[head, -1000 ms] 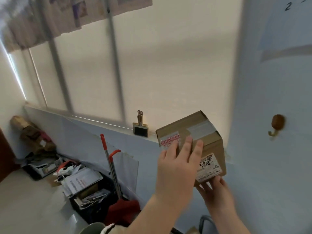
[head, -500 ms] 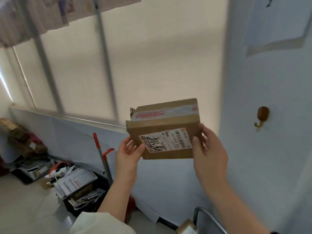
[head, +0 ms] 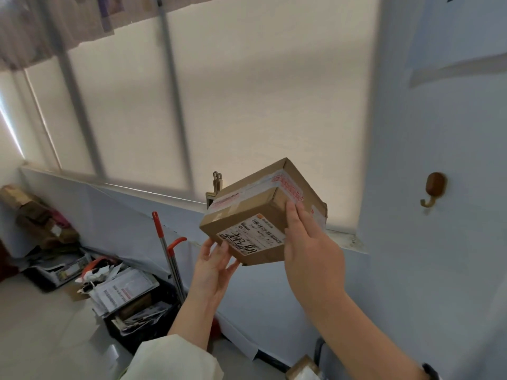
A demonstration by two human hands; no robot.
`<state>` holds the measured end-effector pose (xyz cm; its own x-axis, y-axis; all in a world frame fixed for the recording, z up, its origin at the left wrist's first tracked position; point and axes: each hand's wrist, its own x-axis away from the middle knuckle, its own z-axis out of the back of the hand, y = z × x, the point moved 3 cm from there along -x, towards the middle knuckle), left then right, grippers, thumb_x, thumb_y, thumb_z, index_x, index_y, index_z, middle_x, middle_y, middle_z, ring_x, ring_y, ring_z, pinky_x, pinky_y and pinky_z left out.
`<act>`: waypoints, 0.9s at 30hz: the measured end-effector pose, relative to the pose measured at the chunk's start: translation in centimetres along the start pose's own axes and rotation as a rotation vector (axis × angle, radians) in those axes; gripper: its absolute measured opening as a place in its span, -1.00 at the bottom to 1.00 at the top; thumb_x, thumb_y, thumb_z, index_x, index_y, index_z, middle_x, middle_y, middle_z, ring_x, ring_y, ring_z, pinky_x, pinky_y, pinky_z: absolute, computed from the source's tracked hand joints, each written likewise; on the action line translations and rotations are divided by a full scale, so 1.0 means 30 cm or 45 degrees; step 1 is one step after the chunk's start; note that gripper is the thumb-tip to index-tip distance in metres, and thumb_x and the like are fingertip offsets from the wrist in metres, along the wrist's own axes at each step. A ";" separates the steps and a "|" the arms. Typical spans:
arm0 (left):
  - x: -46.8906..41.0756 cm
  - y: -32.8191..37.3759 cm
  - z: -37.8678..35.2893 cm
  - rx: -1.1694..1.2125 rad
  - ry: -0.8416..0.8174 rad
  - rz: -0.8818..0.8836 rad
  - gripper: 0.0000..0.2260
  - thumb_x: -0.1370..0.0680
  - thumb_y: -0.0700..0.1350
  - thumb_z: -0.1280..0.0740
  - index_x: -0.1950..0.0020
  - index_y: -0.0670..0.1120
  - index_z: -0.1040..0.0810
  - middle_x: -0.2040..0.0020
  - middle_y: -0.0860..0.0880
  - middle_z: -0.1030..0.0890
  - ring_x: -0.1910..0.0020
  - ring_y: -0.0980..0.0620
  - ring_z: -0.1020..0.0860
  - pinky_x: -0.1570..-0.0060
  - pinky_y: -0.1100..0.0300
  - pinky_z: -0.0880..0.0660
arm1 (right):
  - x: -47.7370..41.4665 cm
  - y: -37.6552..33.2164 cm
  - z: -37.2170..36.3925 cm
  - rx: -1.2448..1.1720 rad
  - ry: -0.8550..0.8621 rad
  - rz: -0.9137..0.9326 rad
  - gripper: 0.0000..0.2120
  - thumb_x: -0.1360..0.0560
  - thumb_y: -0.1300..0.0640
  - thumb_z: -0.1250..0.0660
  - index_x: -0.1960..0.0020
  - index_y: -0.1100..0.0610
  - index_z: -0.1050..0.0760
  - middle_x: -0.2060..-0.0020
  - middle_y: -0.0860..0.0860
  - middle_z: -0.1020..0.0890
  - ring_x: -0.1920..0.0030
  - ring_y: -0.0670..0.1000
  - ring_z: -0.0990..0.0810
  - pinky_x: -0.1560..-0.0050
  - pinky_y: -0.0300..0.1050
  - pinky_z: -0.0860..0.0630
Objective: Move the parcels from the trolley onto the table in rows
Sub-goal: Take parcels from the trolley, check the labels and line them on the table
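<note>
Head view: a person holds one cardboard parcel (head: 263,215) raised in front of a blinded window, tilted, with its label face toward the camera.
Left hand (head: 216,266): cups the near left corner from below, with the thumb on the label face and the fingers curled under the bottom edge.
Right hand (head: 310,253): fingers together and nearly straight, pressed flat against the box's right end; the thumb is hidden.
Parcel's place: in the air between both hands, resting on nothing.
Trolley: only a dark bar (head: 319,351) at the near bottom edge, possibly its handle, with what looks like another parcel (head: 303,368) just beside it.
Table: not in view.
Step in hand: probably the carry, with the box lifted off the trolley and not yet set down.
Next move: likely a turn toward the table, levelling the box, then lowering it flat and square beside its row.
Surroundings: a wall hook (head: 434,187) far right, a red-tipped pole (head: 164,242) and a crate of papers (head: 137,305) on the floor at left.
</note>
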<state>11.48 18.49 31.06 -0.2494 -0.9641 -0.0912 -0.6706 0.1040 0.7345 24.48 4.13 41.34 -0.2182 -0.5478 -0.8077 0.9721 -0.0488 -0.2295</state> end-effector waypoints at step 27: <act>-0.254 0.242 -0.208 -1.751 -0.181 0.571 -0.72 -0.45 0.10 -0.42 0.15 -0.10 -0.52 0.50 0.04 -0.49 0.59 0.15 -0.42 0.42 0.28 -0.38 | -0.364 0.360 -0.218 -0.141 -1.411 -0.948 -0.77 -0.55 0.23 -0.22 -0.11 0.38 -0.43 0.32 0.18 -0.51 0.44 0.07 -0.52 0.56 -0.22 -0.50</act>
<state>12.87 25.08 41.29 -0.3745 -0.8739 0.3100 0.6468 -0.0066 0.7627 36.78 15.04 44.13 -0.4533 -0.8067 0.3792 0.6299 -0.5909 -0.5041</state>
